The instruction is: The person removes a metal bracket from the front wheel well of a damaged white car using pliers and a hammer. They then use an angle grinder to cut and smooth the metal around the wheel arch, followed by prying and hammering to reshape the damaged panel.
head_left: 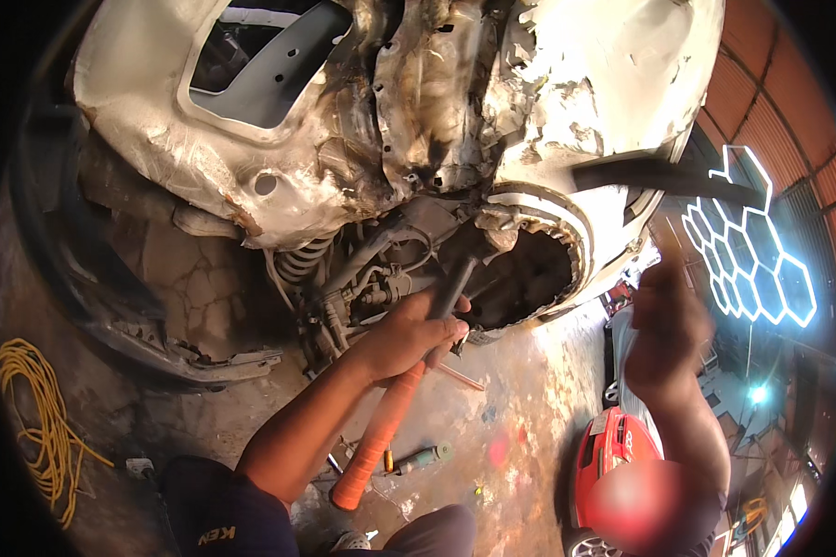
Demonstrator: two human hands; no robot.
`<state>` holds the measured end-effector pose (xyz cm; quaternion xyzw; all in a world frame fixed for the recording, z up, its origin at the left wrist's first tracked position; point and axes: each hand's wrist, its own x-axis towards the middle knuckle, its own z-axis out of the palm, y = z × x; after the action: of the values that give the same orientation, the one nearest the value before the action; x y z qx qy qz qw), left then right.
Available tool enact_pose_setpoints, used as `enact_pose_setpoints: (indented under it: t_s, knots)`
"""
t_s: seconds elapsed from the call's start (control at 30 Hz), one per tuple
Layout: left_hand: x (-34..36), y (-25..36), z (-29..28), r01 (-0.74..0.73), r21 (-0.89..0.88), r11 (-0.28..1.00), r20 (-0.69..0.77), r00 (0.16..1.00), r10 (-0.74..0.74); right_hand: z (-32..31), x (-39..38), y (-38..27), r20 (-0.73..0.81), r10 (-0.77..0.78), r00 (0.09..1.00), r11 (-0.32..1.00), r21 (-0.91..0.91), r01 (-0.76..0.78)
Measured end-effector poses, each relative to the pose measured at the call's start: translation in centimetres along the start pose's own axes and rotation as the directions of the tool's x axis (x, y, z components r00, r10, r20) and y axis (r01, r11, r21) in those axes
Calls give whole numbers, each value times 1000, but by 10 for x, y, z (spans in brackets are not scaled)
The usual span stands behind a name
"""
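My left hand [409, 339] is closed around the shaft of a hammer [381, 432] with an orange-wrapped grip. Its worn metal head [499, 232] rests at the upper rim of the round, ragged-edged opening [529, 283] in a pale, damaged car body [297, 176]. Raised at the right, my right hand [669, 320] is blurred by motion. It grips the handle of what looks like a second hammer, whose long dark head [669, 176] is near the car's right side. The metal above the opening is crumpled, torn and scorched.
A coil spring and suspension parts [372, 283] show beneath the body. A detached dark bumper [111, 306] lies left, near a coiled yellow cable [42, 427]. A green power tool [423, 458] lies on the stained floor. A red car [608, 446] stands at the right.
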<state>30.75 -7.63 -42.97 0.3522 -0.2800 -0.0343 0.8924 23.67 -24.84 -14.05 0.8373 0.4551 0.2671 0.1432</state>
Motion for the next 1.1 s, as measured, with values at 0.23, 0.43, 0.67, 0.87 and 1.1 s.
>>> enact_pose_setpoints:
  t_s: [0.23, 0.43, 0.67, 0.87, 1.1]
  knots:
    - [-2, 1, 3, -13, 27, 1000, -17, 1000, 13, 6, -3, -11, -93, 10, 996, 999, 32, -7]
    - [-1, -4, -5, 30, -6, 1000, -40, 999, -30, -3, 13, -15, -77, -63, 995, 994, 87, 70]
    - [-1, -7, -6, 24, -47, 999, -67, 997, -27, 4, 16, -18, -30, 3, 1000, 999, -46, -4]
    - [-6, -10, -5, 28, 47, 999, -98, 995, -23, 21, 6, 4, -16, 46, 999, 996, -70, -47]
    - [-54, -14, -28, 363, 361, 859, -431, 882, -191, 121, -115, -1, 655, 185, 733, 214, 701, -681]
